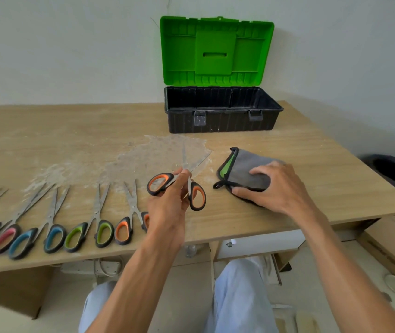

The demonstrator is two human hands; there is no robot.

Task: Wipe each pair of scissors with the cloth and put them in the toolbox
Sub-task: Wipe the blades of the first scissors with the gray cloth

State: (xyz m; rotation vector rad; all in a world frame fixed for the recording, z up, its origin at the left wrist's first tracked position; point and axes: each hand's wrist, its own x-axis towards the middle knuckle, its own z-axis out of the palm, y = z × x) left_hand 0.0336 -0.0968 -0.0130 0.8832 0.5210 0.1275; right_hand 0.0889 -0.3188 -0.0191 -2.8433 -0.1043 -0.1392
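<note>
Pinching an orange-handled pair of scissors point(159, 183) near the pivot, the left hand point(167, 207) holds it above the table point(71, 131) — blades spread. The right hand point(278, 188) grips the folded grey cloth point(244, 167) alongside. The toolbox point(223, 121) stands open at the far edge; other scissors point(53, 237) lie in a row at left.

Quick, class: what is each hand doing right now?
Left hand: holds the orange-handled scissors.
Right hand: grips the grey cloth.

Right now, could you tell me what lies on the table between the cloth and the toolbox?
Nothing does: in the head view, only bare tabletop separates the cloth from the toolbox.
</note>
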